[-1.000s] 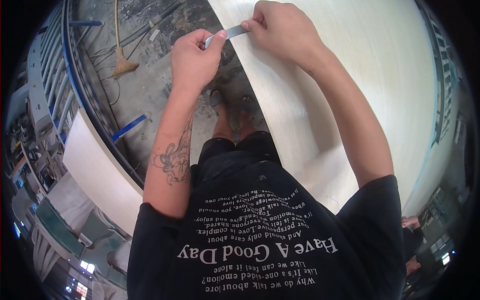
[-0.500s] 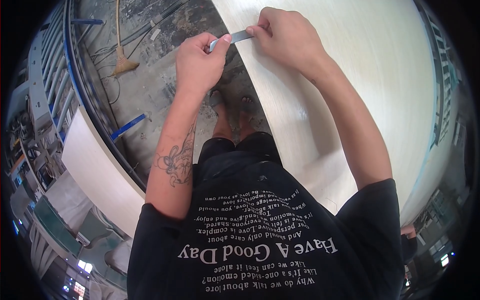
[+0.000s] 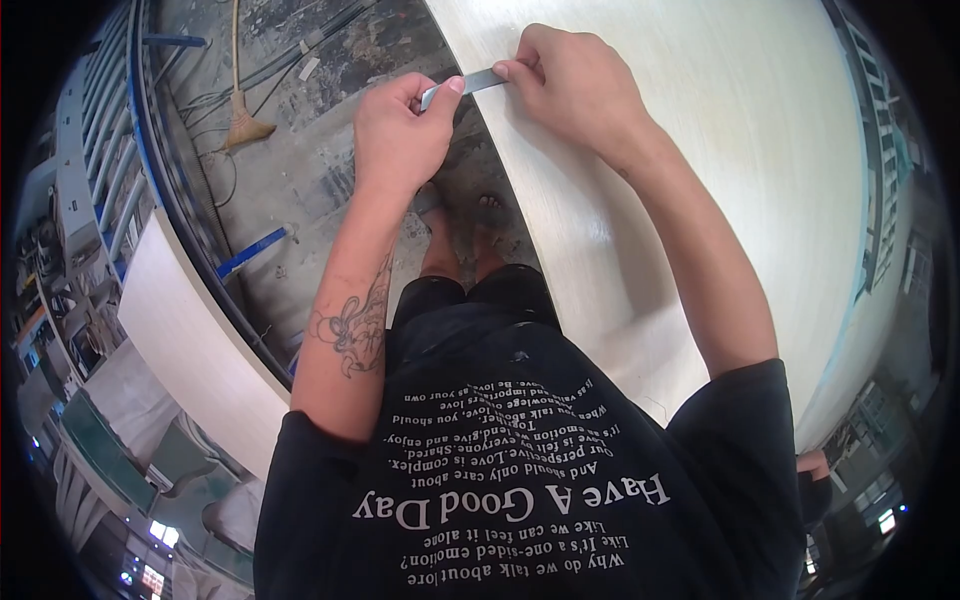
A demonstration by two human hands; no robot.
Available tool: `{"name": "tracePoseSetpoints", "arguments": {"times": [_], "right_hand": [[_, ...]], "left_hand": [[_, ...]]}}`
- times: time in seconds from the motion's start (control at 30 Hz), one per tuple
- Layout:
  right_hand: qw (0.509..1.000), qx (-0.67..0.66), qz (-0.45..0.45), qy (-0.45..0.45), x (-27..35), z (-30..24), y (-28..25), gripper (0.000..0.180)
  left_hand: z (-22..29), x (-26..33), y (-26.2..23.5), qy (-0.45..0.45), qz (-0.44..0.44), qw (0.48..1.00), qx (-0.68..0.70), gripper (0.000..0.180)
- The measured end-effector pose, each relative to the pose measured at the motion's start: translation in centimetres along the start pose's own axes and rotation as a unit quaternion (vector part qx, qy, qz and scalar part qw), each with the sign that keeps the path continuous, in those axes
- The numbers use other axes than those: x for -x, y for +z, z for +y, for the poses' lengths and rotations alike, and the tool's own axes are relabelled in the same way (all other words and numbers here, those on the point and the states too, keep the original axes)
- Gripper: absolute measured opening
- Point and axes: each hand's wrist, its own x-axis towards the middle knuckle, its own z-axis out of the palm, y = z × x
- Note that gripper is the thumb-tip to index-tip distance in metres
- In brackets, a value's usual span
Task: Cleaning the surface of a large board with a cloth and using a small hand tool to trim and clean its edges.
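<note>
A thin, flat grey metal strip [image 3: 484, 79] stretches between my two hands; I cannot tell its exact kind. Its left end is pinched between the thumb and curled fingers of my left hand [image 3: 402, 130], which is over the gap beside the panel. My right hand [image 3: 583, 85] grips the other end, fingers folded in, above the panel edge. Below lies a large pale wooden panel [image 3: 740, 150], its straight left edge running under the strip. Parts of the strip are hidden inside both hands.
A straw broom [image 3: 247, 122] and loose cables [image 3: 270, 75] are on the stained concrete floor [image 3: 310, 150] at the left. Nearby are a blue metal bar [image 3: 252, 251], a rail with rollers [image 3: 110, 140] and another pale panel [image 3: 190, 330]. Another person's arm [image 3: 815, 464] shows at the lower right.
Both hands and the strip have shifted slightly lower in the picture, toward my body. The grip on the strip looks the same.
</note>
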Motion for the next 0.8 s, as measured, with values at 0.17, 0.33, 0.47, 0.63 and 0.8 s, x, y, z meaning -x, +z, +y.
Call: {"name": "tracePoseSetpoints", "arguments": {"times": [0.17,0.33,0.47,0.63,0.8], "right_hand": [[1.000,0.006,0.001,0.001,0.2,0.0,-0.1,0.034],[1.000,0.012,0.001,0.002,0.7,0.1,-0.1,0.032],[1.000,0.005,0.004,-0.001,1.0,0.2,0.0,0.032],[1.000,0.009,0.008,-0.005,1.5,0.2,0.1,0.031],[1.000,0.019,-0.003,-0.004,1.8,-0.1,-0.1,0.032]], "left_hand": [[0.1,0.2,0.1,-0.001,0.001,1.000,-0.003,0.042],[0.8,0.8,0.1,-0.016,0.000,1.000,-0.017,0.042],[0.8,1.1,0.1,-0.012,-0.001,1.000,-0.019,0.041],[0.5,1.5,0.2,-0.011,-0.001,1.000,-0.018,0.041],[0.3,1.9,0.4,-0.013,0.001,1.000,-0.006,0.040]]}}
